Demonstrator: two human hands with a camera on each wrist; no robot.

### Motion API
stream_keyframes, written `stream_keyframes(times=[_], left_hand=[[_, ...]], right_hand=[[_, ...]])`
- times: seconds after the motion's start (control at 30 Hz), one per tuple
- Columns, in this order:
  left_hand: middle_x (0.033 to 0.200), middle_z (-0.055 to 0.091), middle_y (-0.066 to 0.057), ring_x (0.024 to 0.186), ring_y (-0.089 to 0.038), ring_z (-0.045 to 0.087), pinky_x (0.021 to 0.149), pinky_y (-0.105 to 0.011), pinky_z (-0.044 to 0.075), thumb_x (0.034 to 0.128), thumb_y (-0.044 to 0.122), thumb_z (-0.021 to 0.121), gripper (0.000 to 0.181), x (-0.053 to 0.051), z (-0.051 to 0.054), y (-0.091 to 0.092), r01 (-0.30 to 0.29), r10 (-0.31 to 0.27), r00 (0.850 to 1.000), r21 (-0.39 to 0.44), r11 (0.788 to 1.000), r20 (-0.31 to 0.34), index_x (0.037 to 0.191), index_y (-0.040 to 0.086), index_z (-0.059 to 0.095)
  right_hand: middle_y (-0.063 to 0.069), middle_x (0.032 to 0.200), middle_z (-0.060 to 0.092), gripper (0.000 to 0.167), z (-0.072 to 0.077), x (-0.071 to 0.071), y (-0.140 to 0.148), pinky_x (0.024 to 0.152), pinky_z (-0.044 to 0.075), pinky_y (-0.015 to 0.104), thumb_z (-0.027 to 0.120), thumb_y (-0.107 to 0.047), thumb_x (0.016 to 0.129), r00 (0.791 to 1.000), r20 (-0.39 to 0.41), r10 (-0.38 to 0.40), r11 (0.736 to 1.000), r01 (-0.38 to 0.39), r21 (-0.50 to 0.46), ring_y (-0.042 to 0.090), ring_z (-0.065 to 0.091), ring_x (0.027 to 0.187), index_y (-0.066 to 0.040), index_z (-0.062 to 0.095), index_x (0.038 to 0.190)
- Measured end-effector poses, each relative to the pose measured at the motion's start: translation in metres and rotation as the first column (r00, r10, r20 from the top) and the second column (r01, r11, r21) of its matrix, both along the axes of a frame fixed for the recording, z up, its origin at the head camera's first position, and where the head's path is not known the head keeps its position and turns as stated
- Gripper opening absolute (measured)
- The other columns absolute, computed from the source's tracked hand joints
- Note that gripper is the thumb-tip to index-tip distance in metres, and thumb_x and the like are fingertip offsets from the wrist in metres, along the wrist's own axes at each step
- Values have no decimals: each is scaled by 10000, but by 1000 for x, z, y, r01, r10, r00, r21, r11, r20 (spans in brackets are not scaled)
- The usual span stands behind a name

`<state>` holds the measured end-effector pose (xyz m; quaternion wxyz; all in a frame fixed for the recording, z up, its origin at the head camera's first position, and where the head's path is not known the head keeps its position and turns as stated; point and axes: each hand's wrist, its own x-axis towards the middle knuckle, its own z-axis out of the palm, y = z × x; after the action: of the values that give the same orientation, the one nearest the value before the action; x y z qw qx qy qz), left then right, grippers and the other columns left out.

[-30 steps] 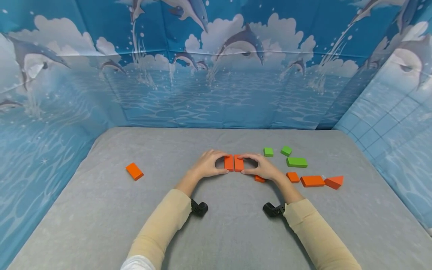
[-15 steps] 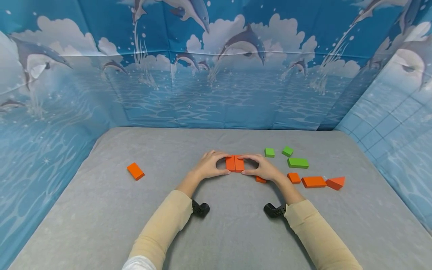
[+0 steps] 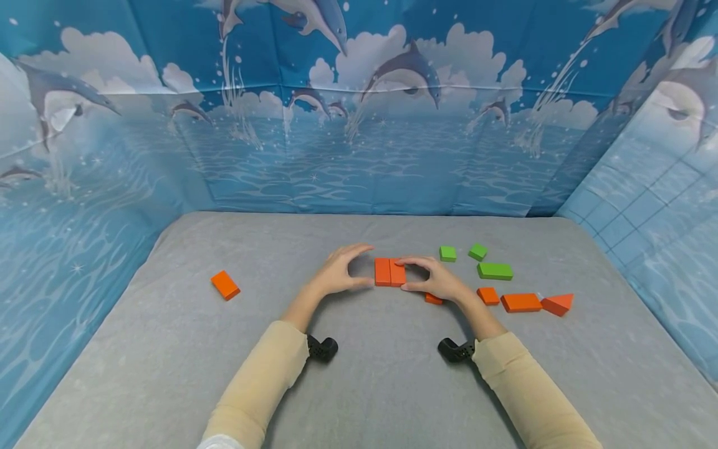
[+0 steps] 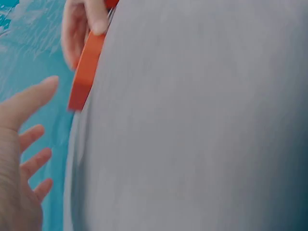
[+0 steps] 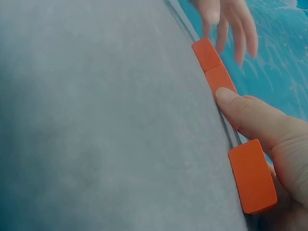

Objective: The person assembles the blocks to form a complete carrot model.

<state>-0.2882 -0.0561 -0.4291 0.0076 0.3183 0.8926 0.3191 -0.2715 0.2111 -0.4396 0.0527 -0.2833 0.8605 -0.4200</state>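
– Left hand [image 3: 335,271] here, fingers loose and parted, just beside the left orange block [image 3: 382,272]!
– And the right hand [image 3: 442,280] pinches the right orange block [image 3: 397,276], both blocks touching on the grey table [image 3: 387,380].

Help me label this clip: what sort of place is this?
Likely an indoor recording set-up: a dolphin-print sheet hangs behind and beside a grey surface, blocks lie on it, and black devices sit at both wrists. The wider room is out of view.

The orange blocks [image 3: 382,272] look smooth and matt, the grey tabletop [image 3: 387,386] cloth-like.
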Motion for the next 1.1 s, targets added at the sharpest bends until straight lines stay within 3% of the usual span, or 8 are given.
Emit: stream_keyframes(times=[0.2,0.47,0.67,0.83,1.1], left_hand=[[1401,407,-75,1283,-297,336,1024,-552,211,756,387,732,718,5,9,-46,-104,104,994,13,994,-36,1374,182,430],[1412,377,-107,1287,-332,297,1006,-587,172,767,371,726,722,21,8,-119,-227,226,973,-16,974,-41,1381,161,411],[1400,370,-167,1279,-399,280,975,-646,155,758,376,730,731,40,8,-164,-339,335,939,-40,940,-72,1368,124,417],[1360,409,-178,1206,-415,342,920,-636,199,733,333,758,718,54,1,-196,-403,401,908,4,915,-122,1336,93,450],[1329,415,-216,1166,-449,345,894,-620,218,732,330,753,696,70,-11,-228,-478,475,868,20,878,-141,1311,69,469]], right_hand=[[112,1333,486,538,-1,1,1,1026,233,531,740,-241,770,998,31,-52,998,52,19,323,340,1273,-131,560,1264],[102,1342,477,539,0,1,0,1018,232,543,731,-274,778,997,47,-64,997,62,43,328,328,1270,-155,554,1273],[92,1341,480,536,0,1,0,1021,231,538,731,-280,778,996,46,-73,996,71,57,322,331,1270,-164,556,1271],[98,1336,484,530,0,1,0,1026,242,525,731,-252,780,998,38,-54,998,53,43,313,343,1274,-148,556,1270],[116,1337,480,535,0,2,1,1018,211,556,739,-223,772,996,62,-60,998,60,3,331,320,1271,-125,557,1266]])
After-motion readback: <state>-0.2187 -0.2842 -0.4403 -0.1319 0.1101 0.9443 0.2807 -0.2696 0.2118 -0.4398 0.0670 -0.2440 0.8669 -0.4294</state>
